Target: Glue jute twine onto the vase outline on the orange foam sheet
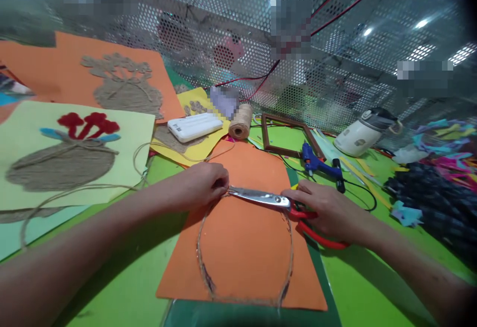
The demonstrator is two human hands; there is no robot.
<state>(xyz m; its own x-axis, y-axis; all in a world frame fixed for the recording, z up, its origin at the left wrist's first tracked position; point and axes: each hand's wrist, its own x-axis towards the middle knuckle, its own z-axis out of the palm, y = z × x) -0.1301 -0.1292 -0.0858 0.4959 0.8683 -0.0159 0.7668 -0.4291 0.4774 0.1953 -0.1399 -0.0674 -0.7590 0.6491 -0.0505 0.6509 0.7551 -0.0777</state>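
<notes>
Clenched at the blade tips, the left hand (pixel 208 183) seems to be pinching twine (pixel 206 280), though its fingers hide the end; the right hand (pixel 324 207) grasps the scissors (pixel 257 198) by their red handles. The twine is laid as an outline on the orange sheet (pixel 246 252), which lies mid-bench (pixel 357 277), partly over a dark green mat (pixel 316 267).

By the look of it, the step in hand is trimming the twine near the outline's upper left. The blades look nearly closed. Such a cut calls for a firm pinch and fingertips held out of the blade line.

Toward the bench's left edge lies the pale card (pixel 137 133); a loose length of twine runs across it down to the left forearm and could snag. Bare bench shows between that card and the orange sheet. Farther back, the yellow card (pixel 215 144) bears the power bank (pixel 196 127), with the spool (pixel 244 117) beside it. Along the back edge come the frame (pixel 283 149), the glue gun (pixel 324 167), just behind the right hand, and the flask (pixel 357 133). Scraps (pixel 447 140) and dark cloth (pixel 432 207) crowd the right edge. The freest room is near right, below the right forearm.
</notes>
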